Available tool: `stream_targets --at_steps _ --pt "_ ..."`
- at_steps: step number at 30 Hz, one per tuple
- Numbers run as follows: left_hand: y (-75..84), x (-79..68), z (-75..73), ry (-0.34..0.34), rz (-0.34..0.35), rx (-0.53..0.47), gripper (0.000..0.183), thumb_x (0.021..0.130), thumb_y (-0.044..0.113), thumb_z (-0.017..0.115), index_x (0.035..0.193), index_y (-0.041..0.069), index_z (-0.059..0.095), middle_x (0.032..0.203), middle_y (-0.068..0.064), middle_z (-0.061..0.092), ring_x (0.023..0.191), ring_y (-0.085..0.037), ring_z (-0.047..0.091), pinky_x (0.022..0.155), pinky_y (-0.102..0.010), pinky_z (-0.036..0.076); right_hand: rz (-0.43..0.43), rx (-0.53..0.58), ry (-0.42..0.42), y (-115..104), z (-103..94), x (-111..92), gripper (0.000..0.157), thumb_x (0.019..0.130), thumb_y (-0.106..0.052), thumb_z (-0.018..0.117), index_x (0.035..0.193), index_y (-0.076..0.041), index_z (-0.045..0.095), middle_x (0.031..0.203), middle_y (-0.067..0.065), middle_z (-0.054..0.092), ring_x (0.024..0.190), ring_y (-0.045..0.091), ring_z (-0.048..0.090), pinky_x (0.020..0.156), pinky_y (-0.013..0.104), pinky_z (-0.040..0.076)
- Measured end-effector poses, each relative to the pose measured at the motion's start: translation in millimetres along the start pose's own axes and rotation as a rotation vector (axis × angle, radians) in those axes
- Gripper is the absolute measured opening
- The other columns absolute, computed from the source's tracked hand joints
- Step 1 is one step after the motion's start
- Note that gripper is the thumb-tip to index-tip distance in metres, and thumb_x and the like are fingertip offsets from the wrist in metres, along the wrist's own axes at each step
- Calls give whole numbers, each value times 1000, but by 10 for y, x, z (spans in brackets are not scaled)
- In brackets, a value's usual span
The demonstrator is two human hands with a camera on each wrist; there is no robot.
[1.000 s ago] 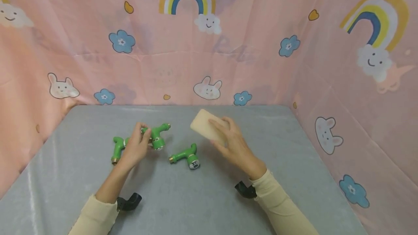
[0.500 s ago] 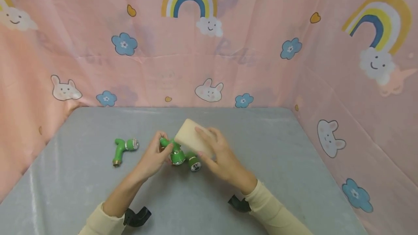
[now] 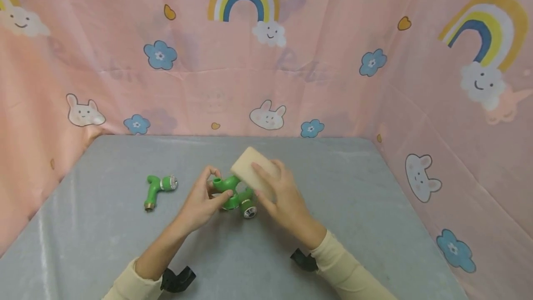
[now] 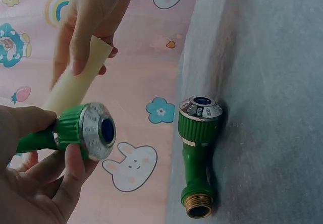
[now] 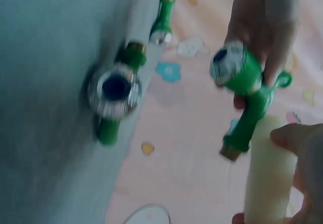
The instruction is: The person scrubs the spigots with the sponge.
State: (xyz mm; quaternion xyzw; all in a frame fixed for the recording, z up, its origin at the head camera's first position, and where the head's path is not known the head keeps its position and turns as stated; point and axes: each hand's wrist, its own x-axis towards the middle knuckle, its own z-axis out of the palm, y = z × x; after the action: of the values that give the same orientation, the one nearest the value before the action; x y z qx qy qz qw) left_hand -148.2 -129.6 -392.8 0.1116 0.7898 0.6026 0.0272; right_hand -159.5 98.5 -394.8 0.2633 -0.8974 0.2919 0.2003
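My left hand grips a green tap by its knob end, raised over the middle of the table. Its silver knob face with a dark blue centre shows in the left wrist view, and its brass threaded end in the right wrist view. In my right hand is a cream sponge block, held between thumb and fingers. One end of the sponge overlaps the tap's body in the head view. Below them a second green tap lies on the table, partly hidden by the held one.
A third green tap lies to the left on the grey-covered table. Pink printed curtain rises behind the table and along its sides. Black curved mounts jut from both wrists.
My left hand has carried its tap rightward over the second tap and turned it. The sponge in my right hand has come left to meet it, then shifted slightly back right.
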Motion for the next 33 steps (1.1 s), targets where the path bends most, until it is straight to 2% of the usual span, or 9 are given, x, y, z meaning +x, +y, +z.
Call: stream_targets --at_steps 4,8,11,16,21,24,28,31,33 --pt "-1 13 19 36 -20 45 30 92 3 70 110 5 45 104 -24 76 57 -19 64 51 -23 46 61 -72 63 119 -69 51 56 89 -17 76 142 -19 60 135 26 52 111 44 55 77 52 55" --pt "-8 20 31 78 -12 108 28 90 5 74 106 8 50 104 -18 77 50 -24 58 48 -24 45 107 -61 97 172 -137 88 55 90 -18 74 143 -18 59 138 26 50 117 45 52 85 57 53" --pt "-14 26 36 93 13 117 28 90 5 74 105 9 51 101 -17 78 51 -24 59 49 -24 46 62 4 64 125 -153 76 58 93 -21 70 148 -19 53 141 26 48 118 43 52 88 55 50" --pt "-30 18 49 65 49 36 29 92 1 70 105 6 45 94 -21 76 51 -13 58 49 -22 46 -35 76 -89 -8 -88 3 59 99 -28 63 154 -24 44 143 25 46 118 37 53 83 45 51" --pt "-42 6 56 84 34 21 30 94 1 67 107 8 41 92 -22 75 47 -14 52 46 -20 41 2 64 -90 54 -70 21 58 98 -24 65 153 -25 46 140 23 50 111 33 54 79 42 52" --pt "-56 13 55 86 24 40 30 96 2 66 108 9 40 97 -22 75 51 -19 54 48 -20 42 59 28 -92 155 -105 57 57 99 -24 64 153 -25 46 140 23 50 111 34 55 80 45 53" --pt "-78 36 53 53 15 2 28 98 3 63 110 9 37 103 -25 73 63 -22 62 53 -22 47 120 31 -67 239 -188 75 57 99 -25 63 153 -25 45 142 23 48 115 35 53 82 50 52" --pt "-88 58 45 38 0 -72 27 100 5 60 111 8 35 100 -23 72 69 -18 65 56 -25 52 57 102 -60 229 -234 77 58 98 -22 66 153 -24 46 143 23 46 116 37 53 84 49 51" --pt "-87 66 33 36 -12 -137 25 102 7 58 111 8 35 96 -15 73 70 -13 66 57 -27 55 -23 135 -84 193 -229 76 59 97 -23 67 153 -24 46 144 23 46 119 36 53 86 47 52"
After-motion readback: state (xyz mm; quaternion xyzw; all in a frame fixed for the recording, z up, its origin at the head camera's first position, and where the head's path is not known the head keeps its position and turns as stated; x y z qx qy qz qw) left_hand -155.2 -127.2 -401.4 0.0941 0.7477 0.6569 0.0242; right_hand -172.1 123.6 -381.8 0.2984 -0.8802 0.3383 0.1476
